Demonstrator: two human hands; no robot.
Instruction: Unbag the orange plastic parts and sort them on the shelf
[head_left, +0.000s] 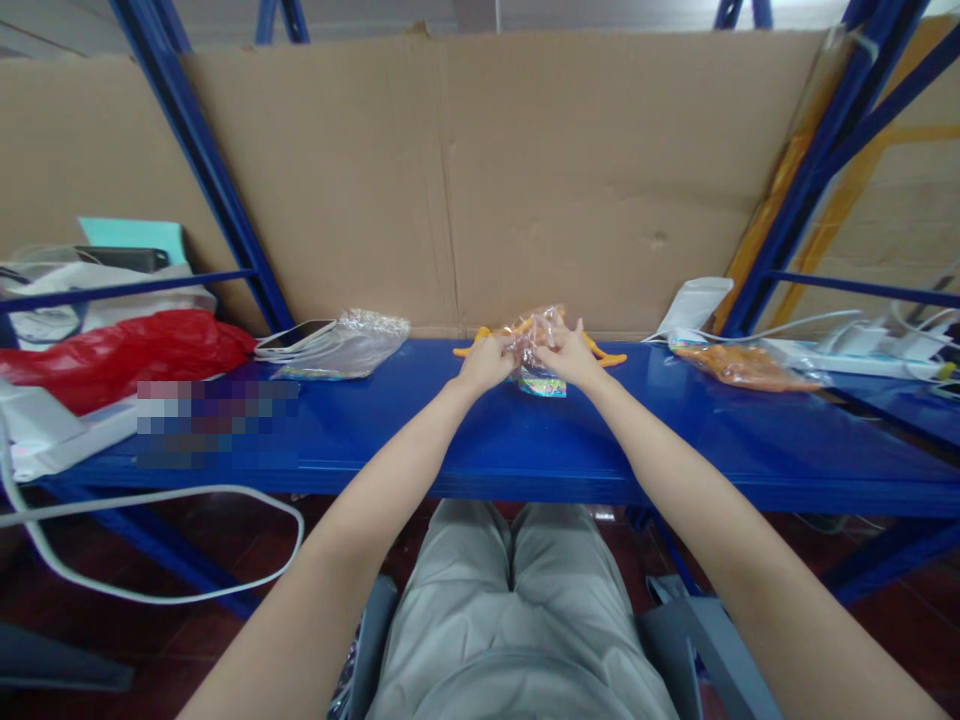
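Observation:
At the back of the blue tabletop, both my hands are on a crinkled clear plastic bag. My left hand grips the bag's left side, its fingers curled and partly hidden by the plastic. On the other side my right hand pinches the bag, with the thumb pointing inward. Beneath the hands lies an orange item whose thin ends stick out to the left and right; its kind is hard to make out. A small colourful printed label shows at the bag's near edge.
Behind the blue table stands a cardboard panel. To the left lie a flat clear bag and a red plastic bag. On the right are a bagged orange item, a white stand and a power strip with cables.

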